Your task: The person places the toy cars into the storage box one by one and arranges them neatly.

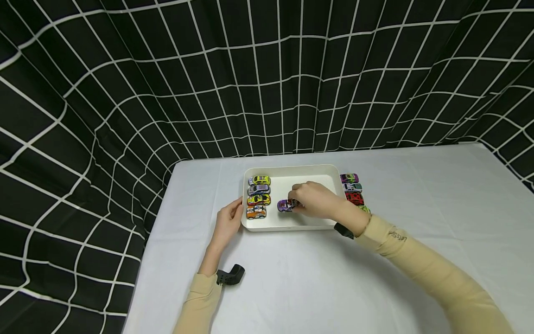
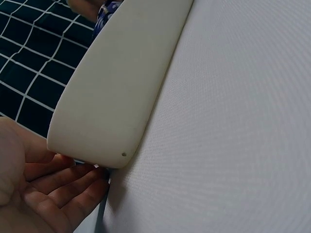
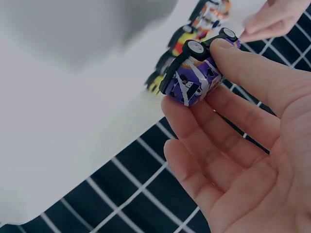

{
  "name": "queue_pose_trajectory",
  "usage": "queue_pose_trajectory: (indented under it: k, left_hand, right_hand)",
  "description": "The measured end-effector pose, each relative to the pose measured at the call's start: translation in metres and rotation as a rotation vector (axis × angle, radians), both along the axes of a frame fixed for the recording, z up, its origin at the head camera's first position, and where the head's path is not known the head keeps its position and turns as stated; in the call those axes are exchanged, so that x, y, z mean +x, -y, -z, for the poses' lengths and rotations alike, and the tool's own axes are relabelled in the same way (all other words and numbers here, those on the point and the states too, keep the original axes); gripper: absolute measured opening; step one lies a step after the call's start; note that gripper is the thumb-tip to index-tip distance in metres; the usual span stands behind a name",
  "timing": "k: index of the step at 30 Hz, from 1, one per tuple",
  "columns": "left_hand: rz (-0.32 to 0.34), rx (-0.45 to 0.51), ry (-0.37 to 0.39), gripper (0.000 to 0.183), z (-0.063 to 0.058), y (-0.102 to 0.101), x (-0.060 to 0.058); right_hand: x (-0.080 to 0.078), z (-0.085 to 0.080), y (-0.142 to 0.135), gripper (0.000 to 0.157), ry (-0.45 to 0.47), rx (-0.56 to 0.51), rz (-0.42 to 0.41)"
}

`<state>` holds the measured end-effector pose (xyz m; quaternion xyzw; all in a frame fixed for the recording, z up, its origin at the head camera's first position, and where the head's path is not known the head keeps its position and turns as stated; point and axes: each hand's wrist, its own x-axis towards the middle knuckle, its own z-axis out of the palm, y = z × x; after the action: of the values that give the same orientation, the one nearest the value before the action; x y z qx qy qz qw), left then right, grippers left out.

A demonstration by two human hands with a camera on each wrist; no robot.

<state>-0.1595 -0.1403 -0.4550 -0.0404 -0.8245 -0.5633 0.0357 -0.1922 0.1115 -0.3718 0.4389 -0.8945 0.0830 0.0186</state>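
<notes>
Pinching purple toy car (image 1: 285, 205) with right hand (image 1: 314, 199), touching white tray (image 1: 292, 228) with loosely extended left hand (image 1: 228, 219) — could clip orange toy car (image 1: 256, 212) if misaligned.

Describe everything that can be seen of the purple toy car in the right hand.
The purple toy car is small and glossy, printed with white and dark shapes; plastic or metal, I cannot tell. Two black wheels with pale hubs show. The right hand pinches it between thumb and fingers, hiding one end in the head view. It sits within the white tray's outline, right of four other toy cars and apart from them. Whether its wheels touch the tray is unclear.
</notes>
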Motion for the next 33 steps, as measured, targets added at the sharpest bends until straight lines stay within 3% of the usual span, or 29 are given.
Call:
queue_pose_trajectory:
  k: [18, 33]
  left_hand:
    - [-0.006, 0.004, -0.003, 0.033, 0.000, 0.000, 0.000]
    - [-0.001, 0.002, -0.013, 0.033, 0.001, 0.001, 0.000]
  right_hand:
    - [0.003, 0.014, 0.053, 0.018, 0.056, 0.087, -0.093]
    - [0.003, 0.023, 0.074, 0.012, 0.113, 0.066, -0.123]
